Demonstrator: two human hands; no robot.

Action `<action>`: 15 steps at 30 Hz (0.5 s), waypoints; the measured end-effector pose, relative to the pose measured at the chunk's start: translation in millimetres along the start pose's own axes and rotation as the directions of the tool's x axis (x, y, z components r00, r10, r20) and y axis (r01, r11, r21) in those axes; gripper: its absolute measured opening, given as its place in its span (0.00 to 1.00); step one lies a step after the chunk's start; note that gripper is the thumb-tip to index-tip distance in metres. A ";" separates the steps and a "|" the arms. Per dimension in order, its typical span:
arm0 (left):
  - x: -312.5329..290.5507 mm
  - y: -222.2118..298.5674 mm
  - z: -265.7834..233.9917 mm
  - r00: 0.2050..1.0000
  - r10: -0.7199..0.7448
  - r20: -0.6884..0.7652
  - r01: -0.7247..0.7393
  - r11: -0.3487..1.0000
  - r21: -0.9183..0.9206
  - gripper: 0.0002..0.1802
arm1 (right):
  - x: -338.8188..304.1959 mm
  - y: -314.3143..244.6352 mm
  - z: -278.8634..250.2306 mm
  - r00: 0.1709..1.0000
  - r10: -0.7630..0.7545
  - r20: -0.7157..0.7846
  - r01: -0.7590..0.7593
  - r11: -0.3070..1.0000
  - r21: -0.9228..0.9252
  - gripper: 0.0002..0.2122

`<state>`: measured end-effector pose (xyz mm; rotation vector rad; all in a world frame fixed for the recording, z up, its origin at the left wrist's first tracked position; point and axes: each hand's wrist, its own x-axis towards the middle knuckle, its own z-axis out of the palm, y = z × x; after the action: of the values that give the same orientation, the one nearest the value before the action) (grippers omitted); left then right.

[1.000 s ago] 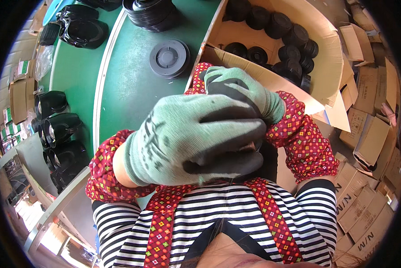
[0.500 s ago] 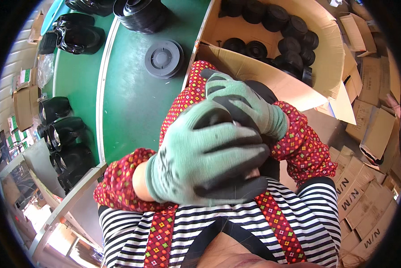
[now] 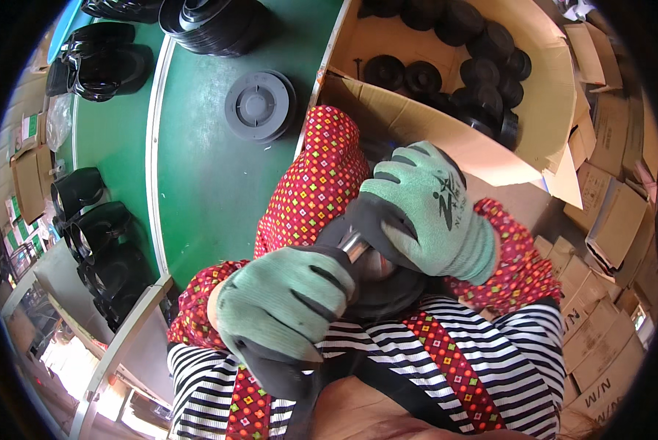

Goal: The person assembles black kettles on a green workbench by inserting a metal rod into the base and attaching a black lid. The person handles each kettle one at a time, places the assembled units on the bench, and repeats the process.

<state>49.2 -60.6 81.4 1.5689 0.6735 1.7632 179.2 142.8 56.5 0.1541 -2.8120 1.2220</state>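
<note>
Both hands wear pale green gloves with dark palms and meet over my lap. My right hand (image 3: 424,213) is closed, its dark fingertips on a short shiny metal cylinder (image 3: 355,246). Curled just left of the cylinder's other end is my left hand (image 3: 285,312); its fingers are closed and what lies inside them is hidden. Below the right fingers a round black part (image 3: 388,293) rests against my lap, mostly covered by the hands.
On the green table (image 3: 197,183) lies a grey flanged disc (image 3: 258,107), with a stack of black rings (image 3: 211,29) beyond it. A cardboard box (image 3: 432,121) at the far right holds several black round parts. Glossy black housings (image 3: 109,66) and a metal rail (image 3: 123,345) stand left.
My hands have drawn apart: the left moved down and toward me, the right turned back-up and came nearer. The metal cylinder between them now shows.
</note>
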 end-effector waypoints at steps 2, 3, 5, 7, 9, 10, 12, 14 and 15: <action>-4.9 -3.6 -15.2 1.000 -0.022 0.004 0.022 0.994 -0.105 0.29 | 10.1 0.8 -11.4 0.992 -0.029 0.119 0.023 0.999 0.048 0.23; -1.6 -0.5 -20.5 0.996 -0.078 0.029 0.081 0.990 -0.114 0.30 | 12.1 5.0 -14.5 0.989 -0.065 0.130 0.053 0.994 0.096 0.24; 14.7 13.7 -9.7 0.931 -0.344 -0.123 0.336 0.938 -0.087 0.28 | 14.8 19.1 -22.4 0.954 -0.142 0.265 0.119 0.988 0.101 0.27; 35.4 34.3 3.0 0.780 -0.535 -0.324 0.564 0.826 -0.006 0.28 | 18.7 17.7 -30.6 0.928 -0.151 0.340 0.105 0.983 0.151 0.27; 64.6 52.2 16.4 0.668 -0.609 -0.427 0.740 0.607 0.290 0.29 | 16.3 19.5 -26.6 0.947 -0.157 0.279 0.101 0.974 0.203 0.28; 78.3 57.2 20.5 0.652 -0.629 -0.423 0.744 0.422 0.518 0.31 | 17.5 21.1 -24.2 0.956 -0.156 0.250 0.097 0.967 0.235 0.28; 87.3 43.5 23.2 0.627 -0.708 -0.325 0.566 0.128 0.814 0.35 | 20.7 14.8 -31.6 0.957 -0.065 0.284 -0.036 0.941 0.336 0.25; 73.5 48.8 46.9 0.454 -0.764 -0.458 0.711 0.000 0.704 0.36 | 18.4 0.6 -17.6 0.966 -0.145 0.213 0.112 0.981 0.160 0.23; 70.7 48.5 37.7 0.309 -0.851 -0.424 0.794 -0.015 0.608 0.33 | 19.1 0.2 -11.0 0.961 -0.176 0.215 0.158 0.982 0.102 0.23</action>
<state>76.0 -39.5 168.6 1.0892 2.0129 0.3812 160.5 149.7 65.9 0.5564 -2.8573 1.3610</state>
